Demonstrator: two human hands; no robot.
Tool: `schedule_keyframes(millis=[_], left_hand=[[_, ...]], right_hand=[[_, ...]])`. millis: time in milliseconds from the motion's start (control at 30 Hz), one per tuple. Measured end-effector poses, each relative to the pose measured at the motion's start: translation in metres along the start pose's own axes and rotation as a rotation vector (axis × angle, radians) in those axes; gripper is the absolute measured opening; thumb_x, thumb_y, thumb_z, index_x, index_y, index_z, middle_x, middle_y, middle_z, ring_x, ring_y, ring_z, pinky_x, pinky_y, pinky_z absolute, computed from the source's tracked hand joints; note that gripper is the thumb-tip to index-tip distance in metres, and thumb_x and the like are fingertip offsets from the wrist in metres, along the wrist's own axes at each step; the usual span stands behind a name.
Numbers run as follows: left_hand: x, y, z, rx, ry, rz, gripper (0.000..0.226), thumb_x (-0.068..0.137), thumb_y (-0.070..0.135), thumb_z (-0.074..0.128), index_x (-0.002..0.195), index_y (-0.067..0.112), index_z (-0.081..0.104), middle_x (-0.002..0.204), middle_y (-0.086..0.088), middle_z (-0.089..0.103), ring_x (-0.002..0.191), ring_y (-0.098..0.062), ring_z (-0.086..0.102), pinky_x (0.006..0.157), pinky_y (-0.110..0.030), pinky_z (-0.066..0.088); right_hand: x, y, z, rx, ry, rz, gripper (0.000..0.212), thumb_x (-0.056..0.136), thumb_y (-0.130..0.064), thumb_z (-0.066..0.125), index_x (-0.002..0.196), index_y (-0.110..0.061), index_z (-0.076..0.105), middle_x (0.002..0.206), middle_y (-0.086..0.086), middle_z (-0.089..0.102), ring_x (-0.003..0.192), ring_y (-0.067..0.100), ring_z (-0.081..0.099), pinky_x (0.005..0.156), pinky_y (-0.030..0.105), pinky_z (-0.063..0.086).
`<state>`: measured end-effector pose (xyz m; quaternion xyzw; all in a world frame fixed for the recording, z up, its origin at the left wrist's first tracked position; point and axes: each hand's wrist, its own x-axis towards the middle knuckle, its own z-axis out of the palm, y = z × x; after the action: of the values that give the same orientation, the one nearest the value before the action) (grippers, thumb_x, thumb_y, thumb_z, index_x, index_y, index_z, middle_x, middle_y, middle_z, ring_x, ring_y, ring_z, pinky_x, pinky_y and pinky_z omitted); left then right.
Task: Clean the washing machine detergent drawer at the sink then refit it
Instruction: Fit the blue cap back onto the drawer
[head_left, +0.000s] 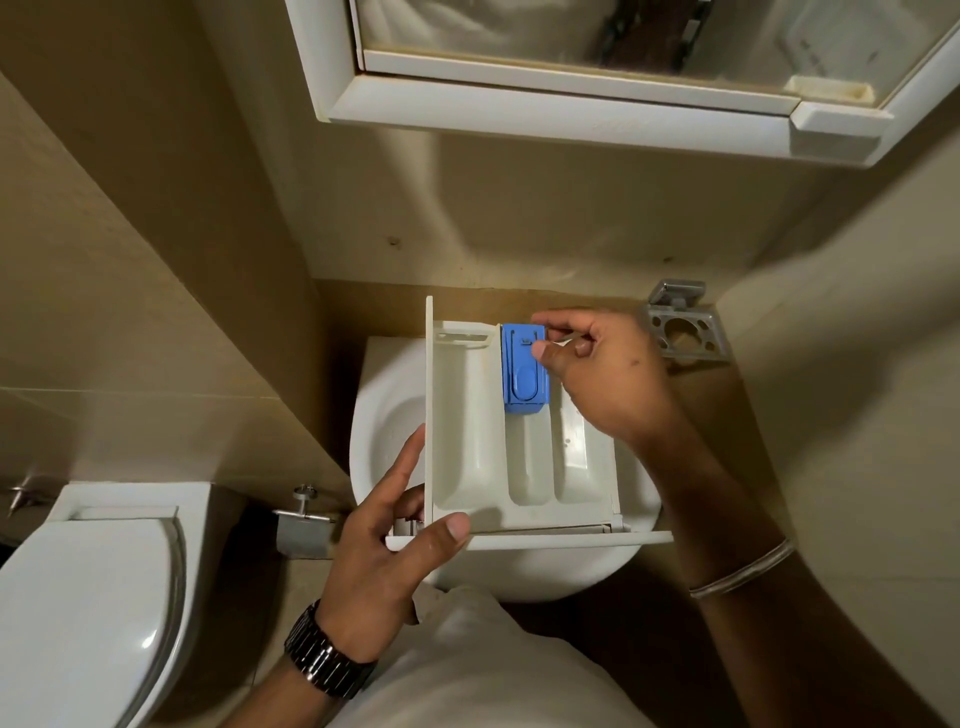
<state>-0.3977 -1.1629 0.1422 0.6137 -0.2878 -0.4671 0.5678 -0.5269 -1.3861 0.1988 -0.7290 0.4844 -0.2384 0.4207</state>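
Fingers (558, 340) of right hand pinch blue insert (524, 371); left hand (400, 530) grips drawer (467, 441).

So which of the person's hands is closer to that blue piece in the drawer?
The right hand: its fingertips are at the blue insert, at its top right edge. The left hand holds the detergent drawer at its near left corner, well away.

I can read no text, brand, number or sign anywhere from here; the only marks are small moulded ones on the blue insert (524, 369) beside my right hand (597, 374), too blurred to make out.
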Motion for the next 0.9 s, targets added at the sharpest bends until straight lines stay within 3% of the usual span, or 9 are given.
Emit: schedule_keyframes(millis=[67,133,200,233,333,467,700,800,900], left_hand=[[0.001,-0.001,0.0,0.008,-0.002,-0.011,0.114,0.054,0.08,0.084,0.154,0.047,0.039,0.122,0.008,0.077,0.118,-0.018,0.07,0.093,-0.032,0.059],[0.001,-0.002,0.0,0.02,-0.001,-0.018,0.109,0.056,0.072,0.086,0.152,0.049,0.039,0.121,0.01,0.077,0.118,-0.018,0.069,0.094,-0.034,0.058],[0.002,-0.004,0.0,0.027,0.002,-0.019,0.101,0.061,0.062,0.082,0.152,0.05,0.04,0.119,0.011,0.078,0.117,-0.019,0.069,0.096,-0.036,0.057],[0.003,-0.005,0.0,0.027,0.002,-0.022,0.1,0.062,0.062,0.082,0.152,0.05,0.04,0.119,0.01,0.078,0.118,-0.019,0.069,0.099,-0.039,0.057],[0.003,-0.004,0.001,0.023,-0.004,-0.025,0.108,0.056,0.077,0.085,0.152,0.053,0.042,0.12,0.007,0.078,0.118,-0.023,0.069,0.104,-0.048,0.054],[0.003,-0.002,0.004,0.047,-0.006,-0.029,0.097,0.061,0.064,0.083,0.149,0.054,0.044,0.117,0.011,0.078,0.114,-0.022,0.07,0.106,-0.051,0.053],[0.004,-0.003,0.004,0.014,-0.02,-0.053,0.112,0.055,0.078,0.086,0.154,0.044,0.043,0.128,0.008,0.075,0.122,-0.018,0.069,0.108,-0.052,0.05],[0.005,-0.004,0.004,0.019,-0.041,-0.053,0.113,0.055,0.074,0.088,0.154,0.042,0.044,0.13,0.008,0.074,0.124,-0.016,0.069,0.095,-0.033,0.058],[0.007,-0.007,0.003,0.017,-0.058,-0.048,0.101,0.064,0.052,0.083,0.156,0.037,0.043,0.126,0.005,0.076,0.122,-0.016,0.069,0.087,-0.022,0.058]], right_hand=[[-0.003,-0.003,-0.004,-0.082,-0.029,-0.038,0.043,0.092,-0.025,0.078,0.134,-0.027,0.069,0.123,-0.011,0.063,0.069,-0.009,0.058,0.073,0.012,0.045],[-0.005,-0.008,-0.01,-0.218,-0.117,-0.101,0.065,0.085,-0.039,0.083,0.145,-0.034,0.058,0.14,-0.02,0.05,0.1,-0.007,0.055,0.083,0.007,0.041],[-0.007,-0.012,-0.015,-0.385,-0.257,-0.157,0.091,0.076,-0.045,0.088,0.155,-0.036,0.044,0.154,-0.025,0.037,0.129,-0.001,0.034,0.097,0.008,0.026],[-0.008,-0.012,-0.015,-0.461,-0.306,-0.182,0.1,0.073,-0.045,0.09,0.158,-0.036,0.039,0.158,-0.025,0.033,0.133,0.001,0.026,0.099,0.008,0.02],[-0.008,-0.008,-0.009,-0.544,-0.331,-0.22,0.102,0.072,-0.038,0.092,0.159,-0.033,0.038,0.159,-0.02,0.038,0.135,0.011,0.027,0.106,0.01,0.019],[-0.006,-0.007,-0.011,-0.6,-0.251,-0.222,0.088,0.078,-0.036,0.087,0.155,-0.034,0.045,0.154,-0.019,0.047,0.127,0.015,0.033,0.109,0.04,0.038],[-0.003,-0.003,-0.01,-0.694,-0.22,-0.209,0.085,0.077,-0.048,0.086,0.152,-0.044,0.046,0.152,-0.031,0.046,0.123,0.006,0.029,0.086,0.035,0.022],[-0.002,-0.001,-0.007,-0.715,-0.19,-0.225,0.084,0.076,-0.051,0.085,0.15,-0.046,0.048,0.149,-0.032,0.048,0.12,0.005,0.028,0.081,0.036,0.018],[0.0,0.003,-0.004,-0.759,-0.168,-0.235,0.083,0.076,-0.056,0.083,0.15,-0.049,0.046,0.148,-0.034,0.048,0.113,0.002,0.024,0.076,0.035,0.013]])
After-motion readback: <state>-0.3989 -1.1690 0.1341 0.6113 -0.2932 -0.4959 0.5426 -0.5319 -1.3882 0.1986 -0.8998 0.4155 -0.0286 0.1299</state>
